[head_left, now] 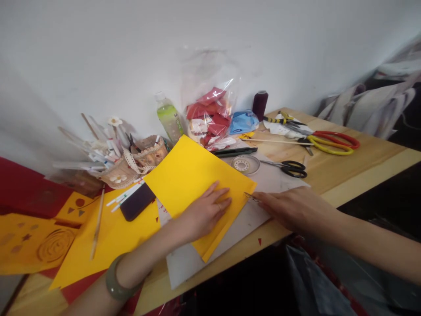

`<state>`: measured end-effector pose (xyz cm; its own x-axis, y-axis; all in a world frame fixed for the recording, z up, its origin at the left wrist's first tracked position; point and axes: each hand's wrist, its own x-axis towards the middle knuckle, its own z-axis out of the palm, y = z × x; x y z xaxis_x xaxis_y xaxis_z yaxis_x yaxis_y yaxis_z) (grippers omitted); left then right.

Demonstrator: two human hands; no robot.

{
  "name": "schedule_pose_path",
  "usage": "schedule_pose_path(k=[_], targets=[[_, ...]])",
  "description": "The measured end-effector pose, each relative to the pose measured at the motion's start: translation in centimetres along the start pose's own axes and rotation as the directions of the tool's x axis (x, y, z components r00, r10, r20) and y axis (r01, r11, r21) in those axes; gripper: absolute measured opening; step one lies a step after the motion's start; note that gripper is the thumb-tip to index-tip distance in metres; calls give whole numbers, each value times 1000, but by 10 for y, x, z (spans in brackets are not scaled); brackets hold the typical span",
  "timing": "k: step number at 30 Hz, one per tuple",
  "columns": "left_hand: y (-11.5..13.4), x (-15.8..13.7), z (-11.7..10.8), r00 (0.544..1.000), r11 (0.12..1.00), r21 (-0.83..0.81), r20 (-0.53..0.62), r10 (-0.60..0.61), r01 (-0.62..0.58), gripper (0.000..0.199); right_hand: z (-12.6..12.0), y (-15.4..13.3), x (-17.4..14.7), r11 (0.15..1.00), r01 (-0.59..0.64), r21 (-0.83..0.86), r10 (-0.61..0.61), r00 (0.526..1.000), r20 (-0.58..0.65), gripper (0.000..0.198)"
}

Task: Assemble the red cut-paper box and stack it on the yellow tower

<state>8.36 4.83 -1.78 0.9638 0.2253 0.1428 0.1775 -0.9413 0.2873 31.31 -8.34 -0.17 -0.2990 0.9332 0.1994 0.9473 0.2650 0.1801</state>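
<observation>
My left hand [210, 213] lies on a yellow sheet of paper [184, 175], fingers somewhat spread, pressing it to the table. A ring is on one finger and a green bangle [115, 281] circles the wrist. A narrow strip along the sheet's right edge looks folded or creased. At the sheet's right corner, my right hand [279, 208] is closed on a small thin metal tool [250, 197], its tip touching the paper. Most of that tool is hidden by the fingers, so its kind is unclear. White paper [184, 267] lies underneath the yellow sheet.
Behind stand a lace-trimmed basket [118, 173] of pens, a green drink bottle [169, 116] and a clear bag of red scraps [210, 116]. Right are a tape roll [245, 164], black-handled scissors [294, 168] and red-and-yellow-handled scissors [332, 142]. A dark phone [137, 202] lies left.
</observation>
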Motion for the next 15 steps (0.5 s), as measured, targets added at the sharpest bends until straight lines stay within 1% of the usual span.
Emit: schedule_pose_path(k=[2,3,5,6,8,10,12,15], targets=[[-4,-1,-8,997,998,56,76,-11,7,36,0,-6,2,1000,24,2,-24,997,79,32],[-6,-2,-11,993,998,59,116,-22,16,37,0,-8,2,999,39,1,-39,994,104,33],[-9,-3,-14,984,999,43,175,-39,32,40,-1,-13,4,998,69,4,-69,991,115,38],[-10,-4,-14,981,999,38,187,-42,36,42,-2,-17,4,996,90,0,-89,990,113,41],[-11,-4,-12,981,998,47,189,-43,35,44,-4,-25,5,991,132,-26,-128,987,99,45],[-12,-5,-9,983,998,59,181,-41,30,45,-4,-34,5,985,157,-66,-153,986,59,45],[-12,-5,-8,984,998,62,174,-35,24,44,-3,-43,4,981,165,-104,-163,986,27,43],[-12,-5,-8,986,997,68,165,-30,19,44,-2,-54,3,971,173,-164,-174,985,10,38]])
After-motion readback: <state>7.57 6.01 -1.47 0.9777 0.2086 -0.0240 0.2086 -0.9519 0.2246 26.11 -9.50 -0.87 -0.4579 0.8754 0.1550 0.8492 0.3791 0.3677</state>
